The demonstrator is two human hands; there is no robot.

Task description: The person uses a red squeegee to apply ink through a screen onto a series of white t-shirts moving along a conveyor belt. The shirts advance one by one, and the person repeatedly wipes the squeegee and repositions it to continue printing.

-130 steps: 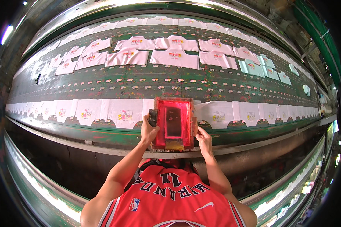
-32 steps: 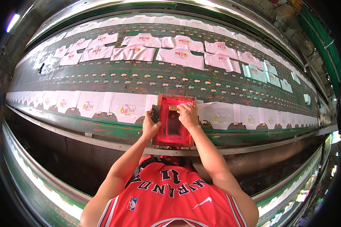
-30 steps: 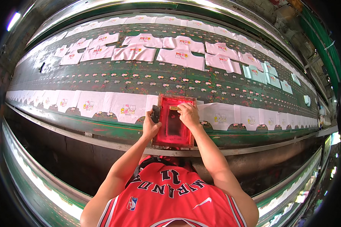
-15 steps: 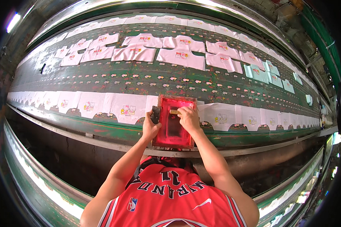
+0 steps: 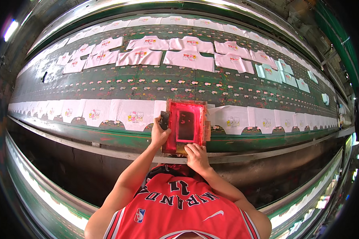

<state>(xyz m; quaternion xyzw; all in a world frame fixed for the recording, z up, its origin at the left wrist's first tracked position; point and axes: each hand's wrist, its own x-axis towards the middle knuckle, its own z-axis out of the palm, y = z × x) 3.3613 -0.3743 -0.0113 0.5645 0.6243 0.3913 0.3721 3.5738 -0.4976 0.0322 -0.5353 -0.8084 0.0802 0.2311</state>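
A red-stained printing screen frame (image 5: 186,126) lies flat on a white garment piece in the near row of the long green table (image 5: 155,85). My left hand (image 5: 159,133) grips the frame's left edge, beside a small dark block. My right hand (image 5: 196,154) is closed on a squeegee handle (image 5: 182,148) at the frame's near edge. The dark mesh window sits in the middle of the frame. The garment under the frame is mostly hidden.
White garment pieces with small printed pictures (image 5: 137,114) lie edge to edge along the near row, on both sides of the frame. More shirts (image 5: 189,57) lie in rows at the far side. A metal rail (image 5: 267,153) runs along the table's near edge.
My right hand has dragged the squeegee from the far end of the frame to its near edge. The left hand and the frame have stayed in place.
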